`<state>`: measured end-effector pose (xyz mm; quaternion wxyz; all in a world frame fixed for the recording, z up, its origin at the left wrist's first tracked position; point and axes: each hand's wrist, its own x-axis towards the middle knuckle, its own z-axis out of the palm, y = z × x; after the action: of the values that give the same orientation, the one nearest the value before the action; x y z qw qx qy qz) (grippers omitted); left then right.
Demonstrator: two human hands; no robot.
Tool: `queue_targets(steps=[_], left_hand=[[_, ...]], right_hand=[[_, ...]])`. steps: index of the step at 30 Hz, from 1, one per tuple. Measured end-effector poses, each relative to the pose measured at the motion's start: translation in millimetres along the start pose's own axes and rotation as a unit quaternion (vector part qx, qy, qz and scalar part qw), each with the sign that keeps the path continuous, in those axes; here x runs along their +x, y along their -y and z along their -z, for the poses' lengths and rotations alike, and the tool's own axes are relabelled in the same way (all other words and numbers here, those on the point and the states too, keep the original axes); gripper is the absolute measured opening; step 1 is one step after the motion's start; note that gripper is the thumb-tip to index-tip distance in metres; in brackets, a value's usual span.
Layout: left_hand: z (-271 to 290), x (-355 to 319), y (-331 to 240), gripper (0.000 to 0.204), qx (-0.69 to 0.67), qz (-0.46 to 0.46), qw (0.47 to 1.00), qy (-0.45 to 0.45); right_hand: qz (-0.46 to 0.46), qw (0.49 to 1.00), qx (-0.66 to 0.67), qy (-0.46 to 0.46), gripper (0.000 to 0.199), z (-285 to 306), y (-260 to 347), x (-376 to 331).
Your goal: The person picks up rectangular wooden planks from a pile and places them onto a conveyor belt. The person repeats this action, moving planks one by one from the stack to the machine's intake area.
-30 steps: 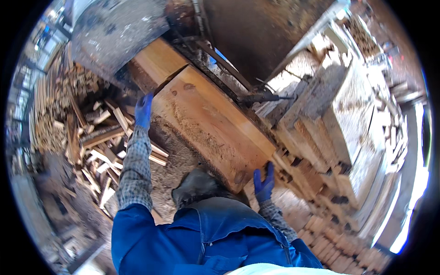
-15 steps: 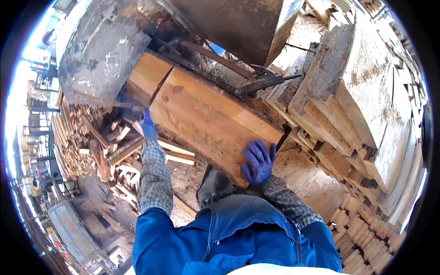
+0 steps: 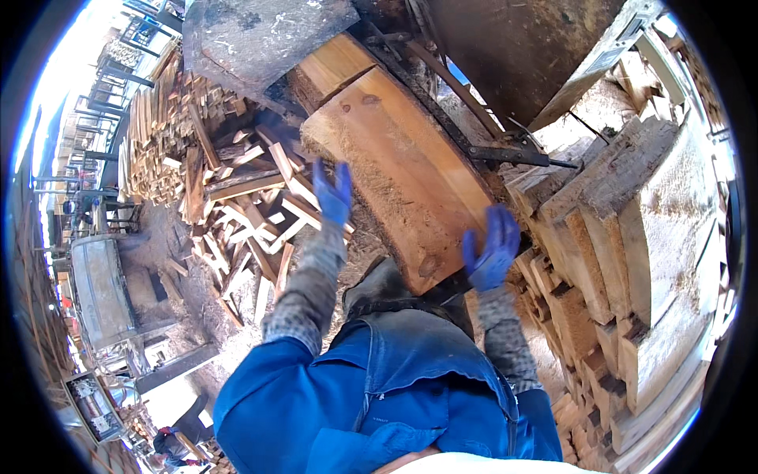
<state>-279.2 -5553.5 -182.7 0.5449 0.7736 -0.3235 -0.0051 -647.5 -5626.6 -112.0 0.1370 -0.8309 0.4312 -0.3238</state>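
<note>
A wide wooden plank [image 3: 403, 166], dusted with sawdust, lies slanting in front of me. Beyond a dark gap, another wooden piece [image 3: 335, 67] runs under a scuffed grey metal cover [image 3: 268, 35]. My left hand [image 3: 332, 193], in a blue glove, hovers beside the plank's left edge, fingers spread and holding nothing. At the plank's right edge, close to its near end, is my right hand [image 3: 493, 249], also blue-gloved with fingers apart; whether it touches the wood I cannot tell.
Several thick sawn planks [image 3: 600, 213] are stacked at right. A heap of offcuts [image 3: 253, 213] lies at left. A dark metal bar [image 3: 513, 156] juts out past the plank's right side. A large brown panel [image 3: 513, 55] stands beyond it. Another person [image 3: 170, 446] is far at lower left.
My left hand has come off the plank's left edge. The right hand has shifted from the plank's near end to its right edge. The whole view has turned.
</note>
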Motion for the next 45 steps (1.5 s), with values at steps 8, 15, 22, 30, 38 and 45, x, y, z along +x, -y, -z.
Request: queue_targets(steps=[8, 15, 22, 30, 38, 45], left_hand=[[-52, -60, -81, 0.078, 0.182, -0.041, 0.982, 0.037], [-40, -39, -23, 0.077, 0.217, -0.081, 0.970, 0.077], [-34, -66, -71, 0.060, 0.264, -0.324, 0.894, 0.163], [-66, -119, -137, 0.066, 0.158, -0.474, 0.792, 0.351], [-68, -88, -123, 0.064, 0.151, -0.465, 0.801, 0.345], [-63, -73, -122, 0.064, 0.173, -0.447, 0.806, 0.348]], right_hand=[[-0.070, 0.996, -0.049, 0.023, 0.067, -13, -47, 28], [-0.151, 0.987, 0.002, -0.050, 0.065, -33, -33, 14], [-0.285, 0.948, 0.009, -0.144, 0.056, 78, -64, -64], [-0.487, 0.764, 0.110, -0.408, 0.047, 142, -146, -250], [-0.663, 0.551, 0.359, -0.357, 0.034, 104, -123, -291], [-0.398, 0.753, 0.290, -0.437, 0.054, 159, -72, -121]])
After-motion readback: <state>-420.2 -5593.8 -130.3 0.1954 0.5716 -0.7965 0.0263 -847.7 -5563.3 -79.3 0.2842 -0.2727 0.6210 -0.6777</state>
